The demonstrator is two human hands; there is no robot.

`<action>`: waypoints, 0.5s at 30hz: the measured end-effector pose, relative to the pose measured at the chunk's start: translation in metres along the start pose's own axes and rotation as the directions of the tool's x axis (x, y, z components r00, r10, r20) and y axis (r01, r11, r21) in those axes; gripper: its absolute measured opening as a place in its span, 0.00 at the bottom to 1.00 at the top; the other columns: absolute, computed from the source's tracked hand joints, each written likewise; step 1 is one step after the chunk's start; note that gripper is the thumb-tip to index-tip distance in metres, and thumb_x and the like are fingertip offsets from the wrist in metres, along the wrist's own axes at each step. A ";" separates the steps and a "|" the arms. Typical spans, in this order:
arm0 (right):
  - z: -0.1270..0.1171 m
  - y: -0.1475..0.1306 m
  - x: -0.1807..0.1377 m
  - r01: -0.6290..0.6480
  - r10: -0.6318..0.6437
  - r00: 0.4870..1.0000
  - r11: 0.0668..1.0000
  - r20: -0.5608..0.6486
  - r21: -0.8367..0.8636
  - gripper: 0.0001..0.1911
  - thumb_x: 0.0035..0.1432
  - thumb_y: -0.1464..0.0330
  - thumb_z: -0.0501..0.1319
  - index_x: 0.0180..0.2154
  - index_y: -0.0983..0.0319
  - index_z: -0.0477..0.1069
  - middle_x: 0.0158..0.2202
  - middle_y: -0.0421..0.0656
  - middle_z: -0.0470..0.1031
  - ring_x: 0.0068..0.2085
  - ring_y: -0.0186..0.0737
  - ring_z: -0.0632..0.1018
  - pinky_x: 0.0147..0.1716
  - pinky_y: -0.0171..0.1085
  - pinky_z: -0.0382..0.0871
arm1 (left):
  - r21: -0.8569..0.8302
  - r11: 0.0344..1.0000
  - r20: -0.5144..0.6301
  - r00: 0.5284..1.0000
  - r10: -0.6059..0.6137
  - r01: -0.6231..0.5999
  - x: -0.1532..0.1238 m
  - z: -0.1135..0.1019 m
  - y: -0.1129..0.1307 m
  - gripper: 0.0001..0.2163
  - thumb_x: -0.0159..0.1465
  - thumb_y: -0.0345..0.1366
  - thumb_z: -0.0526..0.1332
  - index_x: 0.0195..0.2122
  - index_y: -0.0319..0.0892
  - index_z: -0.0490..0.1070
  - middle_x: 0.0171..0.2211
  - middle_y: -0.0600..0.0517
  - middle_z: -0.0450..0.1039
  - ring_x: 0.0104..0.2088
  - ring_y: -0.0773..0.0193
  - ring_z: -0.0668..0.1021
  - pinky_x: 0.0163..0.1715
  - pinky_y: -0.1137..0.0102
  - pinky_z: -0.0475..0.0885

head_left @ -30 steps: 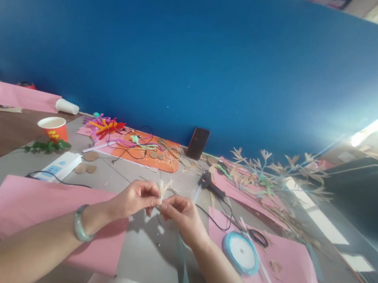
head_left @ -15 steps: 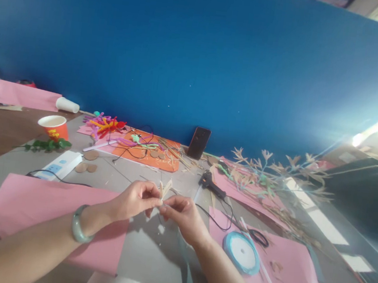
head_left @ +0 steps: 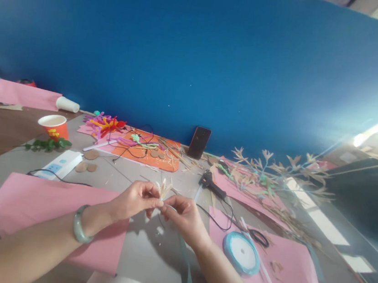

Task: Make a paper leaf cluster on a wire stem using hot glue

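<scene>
Above the middle of the table, my left hand pinches the base of a small, pale, straw-coloured flower whose petals point upward. Its thumb and forefinger are closed round the stem. My right hand is beside it, nearly touching, with thumb and forefinger closed on a strip of pale blue ribbon. A length of that ribbon hangs beneath the right wrist toward the table's front edge. The exact spot where ribbon meets stem is partly hidden by the fingers.
On the right lie a ribbon spool, scissors and a black glue gun with its cord. A phone leans against the blue wall. Left are a power strip, a paper cup and pink paper. Dried leafy stems stand right.
The pale flower has turned slightly between my fingers, and its petals now look more spread. Both hands stay in nearly the same place; the hanging ribbon has shifted a little.
</scene>
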State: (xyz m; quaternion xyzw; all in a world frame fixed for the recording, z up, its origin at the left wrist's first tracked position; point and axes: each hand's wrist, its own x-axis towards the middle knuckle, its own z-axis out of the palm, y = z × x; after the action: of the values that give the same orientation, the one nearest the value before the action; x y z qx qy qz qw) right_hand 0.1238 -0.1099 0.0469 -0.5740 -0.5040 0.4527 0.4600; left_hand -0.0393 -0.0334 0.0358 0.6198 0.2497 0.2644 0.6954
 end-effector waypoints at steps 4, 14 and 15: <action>0.001 0.003 0.000 0.056 -0.057 0.998 0.997 -0.032 -0.053 0.10 0.49 0.64 0.67 0.23 0.63 0.75 0.18 0.37 0.71 0.21 0.31 0.67 0.22 0.32 0.59 | -0.045 0.999 -0.038 0.999 -0.008 0.006 0.001 0.002 -0.004 0.13 0.53 0.40 0.69 0.25 0.38 0.66 0.19 0.56 0.69 0.18 0.70 0.72 0.22 0.74 0.67; -0.001 0.002 -0.001 -0.016 0.011 0.998 0.996 0.057 0.091 0.12 0.49 0.61 0.68 0.23 0.64 0.76 0.19 0.38 0.72 0.21 0.29 0.67 0.23 0.31 0.59 | -0.052 0.997 -0.012 0.998 0.054 -0.054 0.000 0.002 -0.001 0.14 0.54 0.41 0.68 0.25 0.37 0.67 0.21 0.56 0.67 0.20 0.71 0.71 0.21 0.76 0.67; -0.001 0.002 -0.001 -0.023 0.016 0.998 0.994 0.065 0.105 0.12 0.49 0.61 0.68 0.24 0.64 0.76 0.19 0.38 0.72 0.21 0.29 0.67 0.23 0.31 0.58 | -0.046 0.998 -0.012 0.999 0.053 -0.053 0.000 0.002 0.000 0.14 0.54 0.41 0.68 0.25 0.37 0.67 0.21 0.56 0.67 0.19 0.71 0.71 0.21 0.75 0.67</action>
State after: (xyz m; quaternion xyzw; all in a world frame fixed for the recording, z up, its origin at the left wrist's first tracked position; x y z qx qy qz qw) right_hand 0.1251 -0.1111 0.0452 -0.5388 -0.4881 0.5015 0.4690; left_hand -0.0381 -0.0348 0.0358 0.6085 0.2307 0.2918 0.7009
